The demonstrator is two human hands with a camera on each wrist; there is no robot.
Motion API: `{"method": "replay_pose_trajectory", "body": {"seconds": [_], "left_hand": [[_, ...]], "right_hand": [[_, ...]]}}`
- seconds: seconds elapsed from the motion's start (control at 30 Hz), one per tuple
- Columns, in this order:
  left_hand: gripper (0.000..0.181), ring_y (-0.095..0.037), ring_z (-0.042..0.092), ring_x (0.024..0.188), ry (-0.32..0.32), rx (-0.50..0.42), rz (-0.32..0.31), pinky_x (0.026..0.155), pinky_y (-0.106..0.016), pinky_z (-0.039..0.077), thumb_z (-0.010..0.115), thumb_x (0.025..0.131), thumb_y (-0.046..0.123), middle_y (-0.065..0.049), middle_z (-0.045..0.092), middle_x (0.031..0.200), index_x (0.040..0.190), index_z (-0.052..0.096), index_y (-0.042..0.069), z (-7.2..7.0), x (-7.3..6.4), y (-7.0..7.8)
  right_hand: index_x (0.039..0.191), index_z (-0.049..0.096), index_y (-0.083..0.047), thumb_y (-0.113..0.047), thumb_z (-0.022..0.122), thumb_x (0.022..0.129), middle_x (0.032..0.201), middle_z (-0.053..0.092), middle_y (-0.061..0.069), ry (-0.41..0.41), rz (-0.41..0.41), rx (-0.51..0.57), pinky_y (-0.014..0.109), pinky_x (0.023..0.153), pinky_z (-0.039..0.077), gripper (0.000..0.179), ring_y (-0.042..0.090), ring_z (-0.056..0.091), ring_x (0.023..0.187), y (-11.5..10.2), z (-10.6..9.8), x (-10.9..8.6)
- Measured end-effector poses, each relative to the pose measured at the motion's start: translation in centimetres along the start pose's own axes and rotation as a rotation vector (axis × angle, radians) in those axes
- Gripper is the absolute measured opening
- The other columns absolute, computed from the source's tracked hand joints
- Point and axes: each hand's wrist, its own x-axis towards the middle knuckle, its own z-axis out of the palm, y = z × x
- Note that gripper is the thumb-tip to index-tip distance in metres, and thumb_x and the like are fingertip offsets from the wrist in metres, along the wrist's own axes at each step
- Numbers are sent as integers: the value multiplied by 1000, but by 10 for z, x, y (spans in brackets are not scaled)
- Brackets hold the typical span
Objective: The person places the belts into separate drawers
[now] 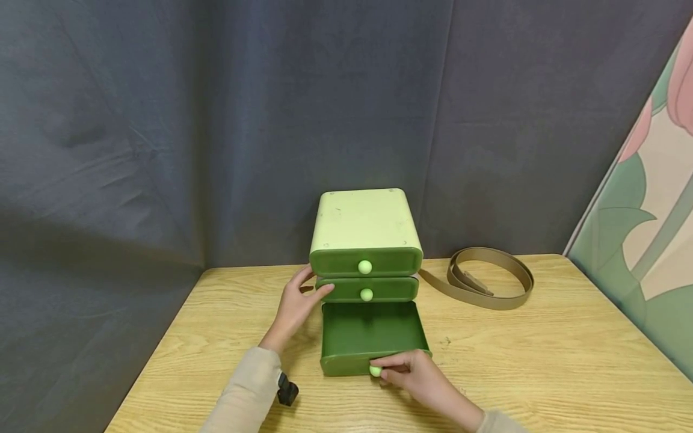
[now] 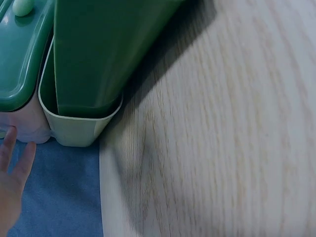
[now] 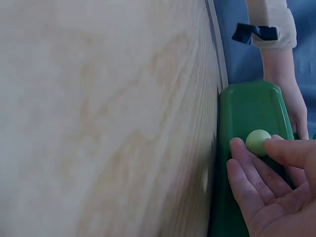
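A small three-drawer chest with a pale green body (image 1: 365, 219) stands on the table. Its bottom drawer (image 1: 373, 331) is pulled far out and bare inside, while the top drawer (image 1: 346, 263) and middle drawer (image 1: 346, 290) are closed in their slots. My left hand (image 1: 295, 307) rests against the chest's left side, thumb over the end of the middle drawer's front. In the left wrist view, two of its straight fingers (image 2: 19, 165) touch the pale casing. My right hand (image 1: 414, 376) pinches the round light-green knob (image 3: 257, 142) of the bottom drawer between thumb and fingers.
A coiled brown belt (image 1: 503, 300) lies on the wooden table (image 1: 520, 361) right of the chest, its loose end reaching behind it. Dark cloth (image 1: 335, 108) hangs along the back and left. A flower-patterned panel (image 1: 644, 240) stands at the right edge.
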Motion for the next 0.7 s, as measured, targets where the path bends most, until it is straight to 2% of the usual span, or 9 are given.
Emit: {"method": "replay_pose_trajectory", "body": {"seconds": [0.13,0.33,0.57,0.7], "left_hand": [[56,-24,50,129,8,1,-7,100,-46,44,77,89,32,-2,53,142,140,57,18,0,0,0],[58,-25,50,129,9,13,9,99,-47,45,77,89,31,-4,53,141,141,56,16,0,1,-2],[62,-25,51,127,-6,117,68,95,-46,46,75,90,34,-2,50,144,145,50,19,0,-1,-3],[66,-23,49,128,-18,178,98,95,-44,47,73,91,39,-2,42,151,148,46,21,-1,0,-2]], "right_hand": [[114,73,2,-3,67,93,106,72,18,-20,21,7,28,70,57,23,25,72,81,0,2,-5],[118,72,1,-5,65,95,106,72,18,-42,57,14,24,60,52,25,25,71,84,-1,3,-9],[120,71,1,-5,64,95,114,70,20,-90,25,17,31,79,57,26,26,71,94,-4,-3,-15],[119,72,-2,-9,66,95,115,70,16,-98,31,-3,26,81,55,26,23,69,100,-7,-10,-21]]}}
